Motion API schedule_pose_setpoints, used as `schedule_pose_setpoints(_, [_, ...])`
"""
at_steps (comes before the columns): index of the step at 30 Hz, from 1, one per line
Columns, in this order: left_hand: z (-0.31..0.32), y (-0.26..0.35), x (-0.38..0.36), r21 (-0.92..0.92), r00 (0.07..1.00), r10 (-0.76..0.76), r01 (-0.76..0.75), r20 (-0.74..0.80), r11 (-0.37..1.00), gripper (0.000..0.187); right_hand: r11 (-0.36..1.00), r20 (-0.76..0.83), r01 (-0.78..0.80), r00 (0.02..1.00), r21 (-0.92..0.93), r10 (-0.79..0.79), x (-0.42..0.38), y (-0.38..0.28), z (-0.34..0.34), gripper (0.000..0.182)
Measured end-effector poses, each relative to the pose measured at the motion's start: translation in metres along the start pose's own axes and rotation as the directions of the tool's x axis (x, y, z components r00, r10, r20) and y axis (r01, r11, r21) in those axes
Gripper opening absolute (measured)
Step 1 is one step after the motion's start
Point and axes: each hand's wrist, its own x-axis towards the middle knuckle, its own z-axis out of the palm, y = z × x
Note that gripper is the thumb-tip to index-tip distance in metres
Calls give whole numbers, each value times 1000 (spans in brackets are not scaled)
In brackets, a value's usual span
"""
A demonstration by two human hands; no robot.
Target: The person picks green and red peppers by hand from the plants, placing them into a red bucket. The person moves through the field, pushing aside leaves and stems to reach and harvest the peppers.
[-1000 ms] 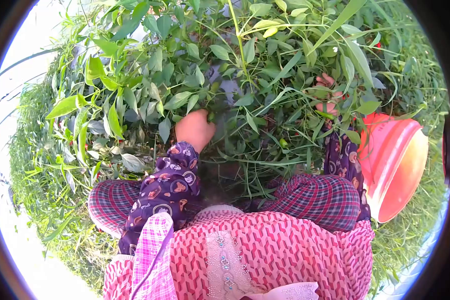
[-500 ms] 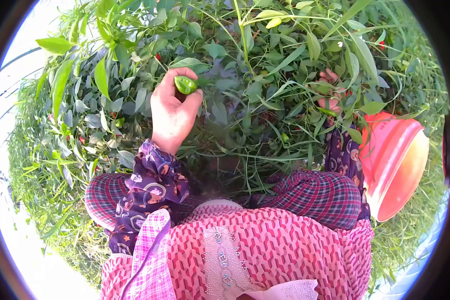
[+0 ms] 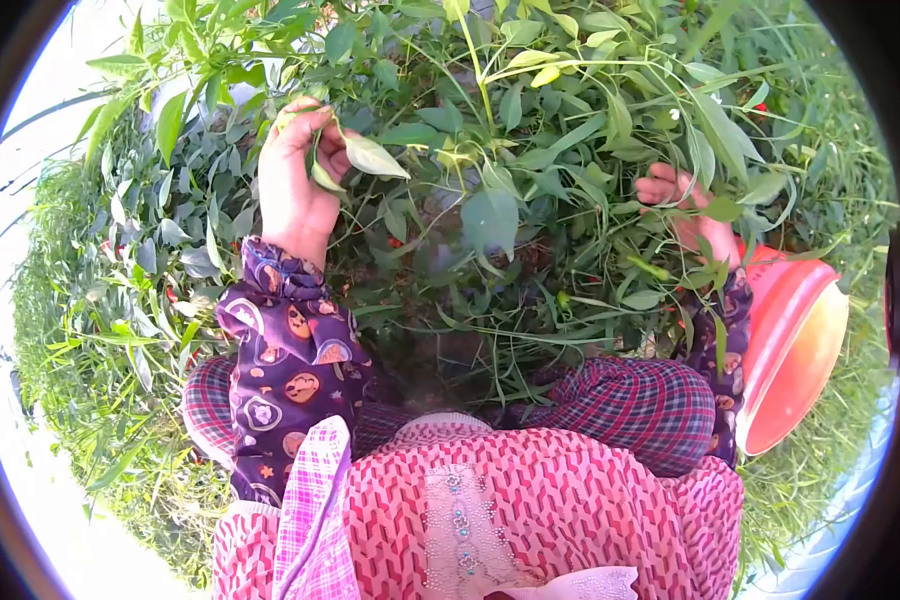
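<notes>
We see our left hand raised up into the leafy plant, wrist bent back a little and the back of the hand turned toward the camera. Its fingers curl forward over the top of a twig, closing around a pale green leaf that juts out to the right of the palm. Whether anything besides leaves sits inside that grip we cannot tell, since the fingers and foliage cover it. The forearm rises almost straight from our lap, wrapped in a purple patterned sleeve.

Our right hand reaches out on the other side, deep among the stems, with only the knuckles and part of the back showing between leaves. Its fingers look bent inward, but leaves hide the tips, so we cannot tell if they pinch anything. Just below and to the right of that hand stands an orange-red bucket, tipped so that its rim faces us; the right sleeve runs close beside its edge.

Between the 2 hands the plant fills the view, with narrow leaves, thin stalks and a few small red spots low among them, too small to name. Grass lies around the plant on the left. Our checked trousers and pink patterned top fill the bottom of the view.
</notes>
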Motion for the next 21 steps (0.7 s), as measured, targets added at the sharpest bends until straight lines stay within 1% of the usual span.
schedule_pose_setpoints(1, [2,1,8,36,999,-27,26,27,999,20,968,-50,-24,999,-252,12,-13,-11,6,44])
schedule_pose_setpoints(2, [9,3,13,73,997,-54,50,52,996,21,873,-100,-59,995,-485,11,-28,-24,14,44])
schedule_pose_setpoints(4, [23,0,21,134,992,-64,50,106,990,20,825,-317,-179,948,-536,-1,-66,-55,45,33])
schedule_pose_setpoints(5, [28,-1,24,157,989,-59,37,137,987,20,626,-376,-263,925,-734,-52,-87,-69,38,30])
schedule_pose_setpoints(6, [29,-4,30,171,984,-50,20,170,985,22,376,-415,-347,902,-859,-117,-105,-83,30,29])
schedule_pose_setpoints(7, [28,-4,34,190,980,-81,45,184,981,22,368,-418,-354,901,-860,-110,-118,-95,52,29])
schedule_pose_setpoints(8, [30,-2,36,209,973,-109,65,205,976,22,440,-288,-142,914,-886,-286,-126,-105,88,26])
schedule_pose_setpoints(9, [30,-1,33,202,971,-116,73,208,977,22,468,-165,79,873,-880,-459,-129,-110,123,24])
schedule_pose_setpoints(10, [32,1,32,281,974,-108,48,199,958,22,383,206,363,897,-849,-391,-117,-117,148,22])
schedule_pose_setpoints(11, [34,3,31,357,978,-92,20,188,934,21,327,556,623,782,-711,-281,-93,-121,170,19])
schedule_pose_setpoints(12, [35,3,30,345,979,-84,15,188,938,21,454,696,630,717,-630,-28,-63,-112,189,18])
schedule_pose_setpoints(13, [36,2,27,369,983,-49,-20,178,929,21,492,719,614,694,-617,34,-36,-82,211,21])
schedule_pose_setpoints(14, [33,2,23,396,986,-17,-50,164,917,20,431,717,640,697,-636,23,-9,-38,221,22])
schedule_pose_setpoints(15, [30,-5,28,404,977,14,-101,211,909,18,210,781,765,624,-609,-8,15,3,216,21])
schedule_pose_setpoints(16, [28,-4,24,402,979,21,-103,203,910,18,3,711,727,671,-687,212,33,29,222,25])
schedule_pose_setpoints(17, [28,-3,20,454,979,67,-149,191,878,18,-204,741,768,640,-608,202,48,60,220,26])
schedule_pose_setpoints(18, [31,1,15,503,976,115,-194,183,842,18,-405,770,767,606,-499,199,61,88,214,27])
schedule_pose_setpoints(19, [31,0,16,548,965,187,-257,182,796,16,-411,777,771,597,-486,201,71,111,207,27])
schedule_pose_setpoints(20, [31,0,13,646,965,220,-257,140,719,21,-480,707,686,685,-547,174,77,135,200,25])
schedule_pose_setpoints(21, [30,3,11,760,944,269,-314,188,570,23,-540,628,592,765,-598,143,77,144,201,22])
